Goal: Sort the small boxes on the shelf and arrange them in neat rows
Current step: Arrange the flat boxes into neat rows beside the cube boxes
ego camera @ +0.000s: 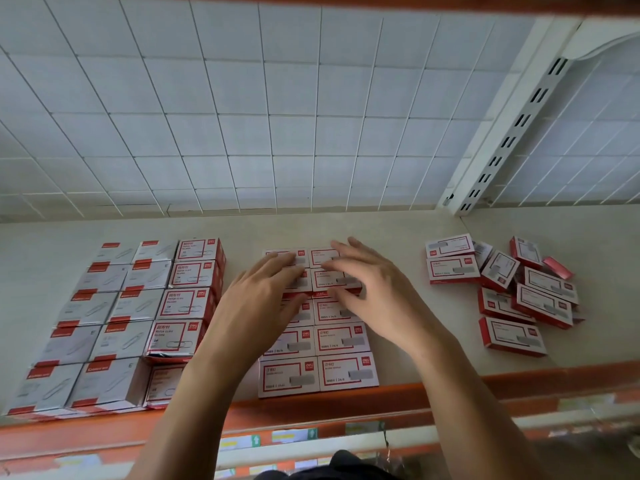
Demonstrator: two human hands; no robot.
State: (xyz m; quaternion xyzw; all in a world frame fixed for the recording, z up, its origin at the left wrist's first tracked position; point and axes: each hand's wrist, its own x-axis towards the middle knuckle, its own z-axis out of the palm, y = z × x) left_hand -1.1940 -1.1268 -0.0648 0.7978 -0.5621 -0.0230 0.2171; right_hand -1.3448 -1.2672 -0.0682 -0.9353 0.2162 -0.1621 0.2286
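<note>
Small boxes (341,337) of flat red-and-white cardboard sit in two tidy columns in the middle of the pale shelf (408,289). The left hand (258,306) and right hand (377,289) rest on the far rows, fingers straight and spread, gripping nothing. A loose heap (530,289) of the same kind lies to the right, and glossy bigger boxes (131,306) line the left.

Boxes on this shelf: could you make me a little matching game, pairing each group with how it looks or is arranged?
Things:
1. left boxes
2. middle boxes
3. right boxes
4. shelf edge

States:
A. mostly a jumbled heap
B. orange
C. two tidy columns under the left hand and right hand
D. neat block of three columns

Pairs: 1-D, 2-C, 3-A, 4-B
</note>
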